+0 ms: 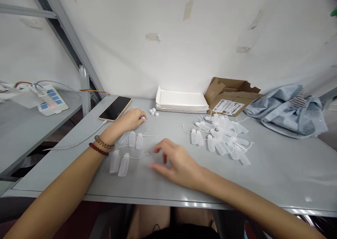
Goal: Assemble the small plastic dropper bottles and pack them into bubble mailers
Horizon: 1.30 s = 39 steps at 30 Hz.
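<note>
My left hand (133, 118) reaches to the back left of the table, its fingertips pinched on a small white needle-tip cap (143, 117) with a thin dark tip. Just right of it sit several small white caps (154, 112). Below that hand lie several translucent squeeze bottles (123, 164) with thin cap straps. My right hand (177, 161), slightly blurred, hovers over the middle of the table with thumb and fingers apart and nothing visible in them. To its right, a pile of similar strapped squeeze bottles (223, 133) spreads over the table.
A phone (116, 108) with a white cable (79, 146) lies at the left. Against the wall are a stack of white trays (181, 100), an opened cardboard box (229, 98) and a blue cloth (286, 109). A power strip (52, 100) sits on the neighbouring table.
</note>
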Each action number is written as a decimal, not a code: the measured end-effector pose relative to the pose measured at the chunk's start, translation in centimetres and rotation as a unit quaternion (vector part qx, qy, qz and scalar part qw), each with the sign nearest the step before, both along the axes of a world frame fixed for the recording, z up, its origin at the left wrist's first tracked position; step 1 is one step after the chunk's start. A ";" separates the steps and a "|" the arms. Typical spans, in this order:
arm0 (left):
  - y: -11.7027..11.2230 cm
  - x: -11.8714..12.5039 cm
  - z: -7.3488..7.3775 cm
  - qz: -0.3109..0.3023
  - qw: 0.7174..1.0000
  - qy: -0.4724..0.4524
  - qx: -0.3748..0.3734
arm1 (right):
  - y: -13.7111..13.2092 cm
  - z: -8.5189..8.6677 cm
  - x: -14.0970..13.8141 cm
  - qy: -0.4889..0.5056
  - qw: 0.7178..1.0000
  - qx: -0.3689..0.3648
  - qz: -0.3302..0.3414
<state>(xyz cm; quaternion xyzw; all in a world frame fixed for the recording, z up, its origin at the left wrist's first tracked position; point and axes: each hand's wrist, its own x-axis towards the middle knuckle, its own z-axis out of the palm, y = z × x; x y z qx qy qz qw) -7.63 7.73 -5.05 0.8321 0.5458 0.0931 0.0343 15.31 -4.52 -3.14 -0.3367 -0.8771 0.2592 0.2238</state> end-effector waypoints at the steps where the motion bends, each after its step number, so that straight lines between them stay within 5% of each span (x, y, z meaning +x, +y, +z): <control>1: 0.0 0.0 0.0 0.001 1.000 0.000 0.000 | -0.3 0.2 -1.3 -0.018 0.999 0.001 0.046; 7: 0.0 -0.1 0.1 0.003 1.000 -0.005 -0.006 | -0.9 -0.1 -6.8 -0.100 0.990 0.013 0.095; 15: 0.1 -0.1 0.0 0.010 1.000 -0.019 -0.012 | -0.4 -1.1 -7.9 -0.129 0.988 0.028 0.084; 21: -0.2 0.2 0.4 0.031 0.999 -0.036 -0.022 | -0.7 -1.3 -5.9 -0.092 0.986 0.069 0.116; 27: -2.6 2.0 3.1 0.025 0.989 -0.134 -0.056 | 0.1 -0.9 0.3 0.041 0.949 0.293 0.104; 32: -5.5 4.3 5.2 -0.028 0.894 -0.389 -0.220 | 2.0 -1.4 4.2 0.057 0.942 0.328 0.042; 36: -6.6 5.5 5.3 -0.028 0.848 -0.446 -0.286 | 2.7 -1.7 4.8 0.097 0.954 0.282 0.021; 39: -6.7 5.9 5.0 -0.029 0.840 -0.445 -0.308 | 2.6 -1.7 4.8 0.117 0.962 0.247 0.028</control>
